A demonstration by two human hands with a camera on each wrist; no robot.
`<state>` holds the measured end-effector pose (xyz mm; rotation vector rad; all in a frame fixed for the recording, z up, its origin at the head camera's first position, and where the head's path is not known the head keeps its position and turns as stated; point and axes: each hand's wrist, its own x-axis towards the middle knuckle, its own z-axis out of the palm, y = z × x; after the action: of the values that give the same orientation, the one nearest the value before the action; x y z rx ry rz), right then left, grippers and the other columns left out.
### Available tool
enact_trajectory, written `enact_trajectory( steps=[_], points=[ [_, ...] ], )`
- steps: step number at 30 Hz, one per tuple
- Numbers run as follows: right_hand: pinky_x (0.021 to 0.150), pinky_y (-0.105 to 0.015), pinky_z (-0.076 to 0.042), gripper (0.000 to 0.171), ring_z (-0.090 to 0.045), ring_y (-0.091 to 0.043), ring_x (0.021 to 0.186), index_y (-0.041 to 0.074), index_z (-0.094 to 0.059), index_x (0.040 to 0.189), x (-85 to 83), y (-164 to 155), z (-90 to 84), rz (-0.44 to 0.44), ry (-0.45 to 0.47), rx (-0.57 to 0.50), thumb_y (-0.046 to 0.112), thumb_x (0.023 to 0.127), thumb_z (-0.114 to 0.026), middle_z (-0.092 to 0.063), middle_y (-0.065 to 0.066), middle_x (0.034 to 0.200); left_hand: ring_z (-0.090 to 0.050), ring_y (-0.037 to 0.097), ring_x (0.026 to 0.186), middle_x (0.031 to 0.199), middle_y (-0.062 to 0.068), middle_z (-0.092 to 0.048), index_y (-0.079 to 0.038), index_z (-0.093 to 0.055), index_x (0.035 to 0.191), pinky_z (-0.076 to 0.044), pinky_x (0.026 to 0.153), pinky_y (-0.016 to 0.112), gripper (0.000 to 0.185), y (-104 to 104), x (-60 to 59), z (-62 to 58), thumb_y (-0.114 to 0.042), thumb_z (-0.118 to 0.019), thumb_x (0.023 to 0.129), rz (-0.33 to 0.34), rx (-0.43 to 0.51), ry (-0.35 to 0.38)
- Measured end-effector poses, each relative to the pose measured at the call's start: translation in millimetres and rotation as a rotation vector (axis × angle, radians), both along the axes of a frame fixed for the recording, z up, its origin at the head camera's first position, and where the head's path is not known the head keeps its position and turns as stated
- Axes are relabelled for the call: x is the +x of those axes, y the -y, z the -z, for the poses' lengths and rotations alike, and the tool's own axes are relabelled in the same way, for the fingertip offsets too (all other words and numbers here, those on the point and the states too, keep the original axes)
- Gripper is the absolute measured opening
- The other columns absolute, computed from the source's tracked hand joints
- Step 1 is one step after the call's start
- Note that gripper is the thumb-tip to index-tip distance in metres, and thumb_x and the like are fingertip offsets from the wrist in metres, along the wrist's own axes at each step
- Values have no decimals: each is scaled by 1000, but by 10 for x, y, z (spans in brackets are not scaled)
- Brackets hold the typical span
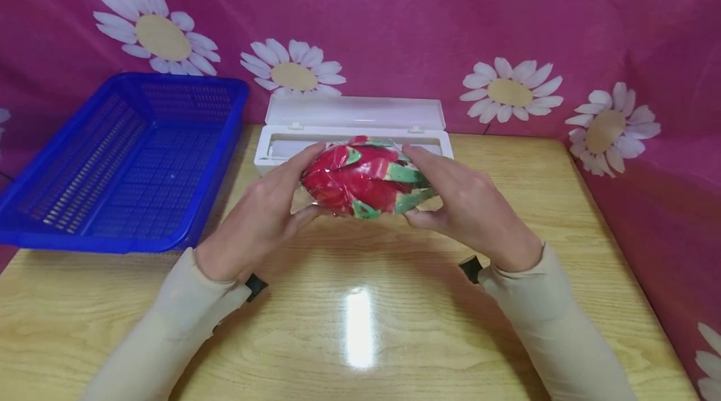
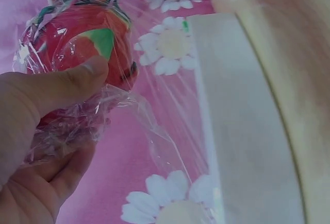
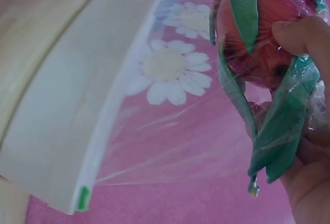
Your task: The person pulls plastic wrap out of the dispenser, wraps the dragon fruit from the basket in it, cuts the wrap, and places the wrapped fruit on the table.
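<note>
A red dragon fruit [image 1: 360, 179] with green scales is wrapped in clear plastic film, raised in front of a white film dispenser box [image 1: 265, 154]. My left hand [image 1: 261, 210] grips its left end, thumb below and fingers over the top. On the leafy right end, my right hand [image 1: 473, 210] holds it the same way. From the fruit, a stretched sheet of cling film [image 3: 170, 147] runs to the box in the right wrist view. Crumpled film [image 2: 67, 136] gathers under the left thumb in the left wrist view.
The dispenser's lid [image 1: 355, 112] stands raised at the back. A blue plastic basket [image 1: 194, 201] sits on the left of the wooden table [image 1: 417, 326]. Behind and to the right hangs a pink cloth [image 1: 394, 19] with white daisies.
</note>
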<state>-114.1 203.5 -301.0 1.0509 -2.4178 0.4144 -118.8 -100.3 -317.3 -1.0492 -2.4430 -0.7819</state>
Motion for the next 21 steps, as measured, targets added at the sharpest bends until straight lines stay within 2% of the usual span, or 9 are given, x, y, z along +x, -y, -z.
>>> enact_trajectory(
  steps=[6,9,14,18,21],
  points=[
    [90,-53,-62,88,-71,-36,105,-2,-46,147,-30,9,-108,43,-6,-40,13,73,-93,-69,-24,129,-65,35,129,140,22,-62,1,-31,148,-56,106,48,82,-35,-89,-87,-7,-82,85,45,59,-112],
    [88,-53,-62,86,-70,-36,101,-2,-47,146,-74,24,-150,48,-15,-62,9,73,-91,-69,-23,126,-64,35,128,138,23,-62,3,-32,146,-55,108,49,77,-33,-140,-116,-7,-80,87,61,89,-138],
    [90,-54,-62,84,-70,-36,104,0,-47,145,-142,39,-221,40,-16,-72,9,74,-91,-69,-24,125,-62,34,130,140,23,-61,3,-32,147,-53,111,50,76,-13,-202,-147,-8,-79,88,58,108,-148],
    [92,-55,-61,85,-70,-36,106,1,-47,146,-150,35,-258,52,18,-72,11,74,-92,-69,-24,126,-60,34,132,142,23,-60,4,-32,148,-51,113,49,76,-10,-215,-161,-7,-78,89,62,106,-140],
    [92,-56,-61,87,-70,-37,108,2,-46,148,-143,31,-278,56,13,-66,11,74,-93,-69,-24,128,-60,35,133,143,24,-59,4,-31,148,-50,114,49,74,-11,-219,-173,-5,-76,91,65,106,-163]
  ],
)
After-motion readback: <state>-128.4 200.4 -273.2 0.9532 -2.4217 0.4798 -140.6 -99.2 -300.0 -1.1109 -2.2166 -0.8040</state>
